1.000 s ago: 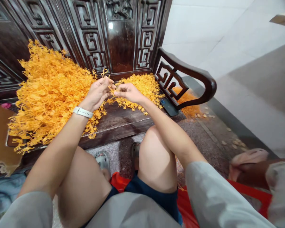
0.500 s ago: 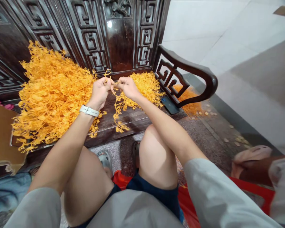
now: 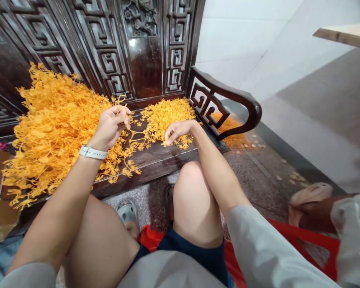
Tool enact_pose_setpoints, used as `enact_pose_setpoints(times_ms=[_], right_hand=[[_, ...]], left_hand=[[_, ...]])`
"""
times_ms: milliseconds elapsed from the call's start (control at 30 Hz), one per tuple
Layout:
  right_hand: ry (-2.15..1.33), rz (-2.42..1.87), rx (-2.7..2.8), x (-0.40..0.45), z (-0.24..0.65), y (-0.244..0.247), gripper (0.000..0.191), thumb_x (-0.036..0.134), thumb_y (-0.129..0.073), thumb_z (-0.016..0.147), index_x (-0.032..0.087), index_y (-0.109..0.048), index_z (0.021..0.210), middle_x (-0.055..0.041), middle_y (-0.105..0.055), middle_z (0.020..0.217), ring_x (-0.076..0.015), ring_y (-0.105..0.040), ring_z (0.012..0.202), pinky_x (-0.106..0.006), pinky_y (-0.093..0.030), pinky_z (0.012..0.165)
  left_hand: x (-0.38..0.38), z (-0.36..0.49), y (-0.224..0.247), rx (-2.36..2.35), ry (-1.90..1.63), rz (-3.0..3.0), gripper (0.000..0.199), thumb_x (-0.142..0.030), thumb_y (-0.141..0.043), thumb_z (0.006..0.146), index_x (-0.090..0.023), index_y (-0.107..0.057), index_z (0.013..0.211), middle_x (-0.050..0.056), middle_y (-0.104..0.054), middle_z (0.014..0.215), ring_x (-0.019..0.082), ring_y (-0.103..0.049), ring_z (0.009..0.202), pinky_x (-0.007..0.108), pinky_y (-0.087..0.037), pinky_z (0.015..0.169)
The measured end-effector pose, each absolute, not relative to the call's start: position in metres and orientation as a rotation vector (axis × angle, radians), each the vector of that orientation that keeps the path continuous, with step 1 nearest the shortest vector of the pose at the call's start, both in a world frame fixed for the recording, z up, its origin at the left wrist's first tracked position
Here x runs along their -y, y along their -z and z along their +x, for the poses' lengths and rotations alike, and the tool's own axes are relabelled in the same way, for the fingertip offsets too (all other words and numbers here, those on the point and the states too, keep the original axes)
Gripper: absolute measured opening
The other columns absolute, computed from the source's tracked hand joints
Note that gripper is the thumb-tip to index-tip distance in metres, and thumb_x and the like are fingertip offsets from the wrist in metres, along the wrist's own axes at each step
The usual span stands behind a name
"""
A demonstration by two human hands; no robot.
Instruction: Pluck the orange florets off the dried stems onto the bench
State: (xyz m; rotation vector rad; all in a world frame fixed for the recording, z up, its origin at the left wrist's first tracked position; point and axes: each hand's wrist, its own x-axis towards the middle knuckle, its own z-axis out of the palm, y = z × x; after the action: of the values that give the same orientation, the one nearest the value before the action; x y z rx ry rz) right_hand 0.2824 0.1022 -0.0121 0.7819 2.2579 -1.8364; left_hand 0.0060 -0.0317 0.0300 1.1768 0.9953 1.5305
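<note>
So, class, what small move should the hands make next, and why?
Probably bring the right hand to the branching orange strand: the left hand pinches it, while the right hand is away from it, at the front of the smaller orange pile.

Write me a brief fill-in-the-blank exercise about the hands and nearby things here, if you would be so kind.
1. The left hand pinches an orange strand, and a pale band circles its ____.
2. Of the two orange piles on the bench, the right hand is nearer the ____ one.
3. The frame at the picture's lower right is coloured ____.

Missing words: wrist; smaller; red.
</note>
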Motion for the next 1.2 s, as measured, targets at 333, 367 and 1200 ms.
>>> enact_pose_setpoints(times_ms=[333,367,1200], right_hand=[[2.017,1.618,-2.591,-0.104,0.251,0.02,0.047,0.059,-0.068,0.096,0.014,-0.077,0.084,0.0019,-0.046,0.052,-0.008,-0.027,0.046,-0.027,-0.02,0.043],[1.944,1.597,-2.625,-0.102,0.249,0.021,0.041,0.052,-0.07,0.096,0.013,-0.078,0.085,0.0008,-0.05,0.055,-0.0079,-0.03,0.047,-0.026,-0.021,0.043],[2.579,1.168,-2.664,-0.076,0.211,-0.001,0.006,0.009,-0.071,0.084,0.014,-0.067,0.084,-0.001,-0.07,0.076,-0.0081,-0.055,0.061,-0.022,-0.042,0.057]], left_hand=[[0.025,0.0,-0.024,-1.051,-1.511,1.108,0.011,-0.023,-0.073,0.092,-0.021,-0.071,0.082,0.0,-0.054,0.064,0.009,-0.052,0.053,0.019,-0.05,0.055],[0.025,0.0,-0.024,-1.05,-1.524,1.099,0.012,-0.024,-0.073,0.092,-0.021,-0.07,0.082,0.0,-0.055,0.065,0.009,-0.053,0.054,0.019,-0.05,0.056],[0.006,-0.001,0.006,-1.239,-1.274,1.012,0.078,-0.071,-0.08,0.081,-0.03,-0.044,0.137,0.016,-0.068,0.13,0.025,-0.076,0.093,0.04,-0.062,0.081]])
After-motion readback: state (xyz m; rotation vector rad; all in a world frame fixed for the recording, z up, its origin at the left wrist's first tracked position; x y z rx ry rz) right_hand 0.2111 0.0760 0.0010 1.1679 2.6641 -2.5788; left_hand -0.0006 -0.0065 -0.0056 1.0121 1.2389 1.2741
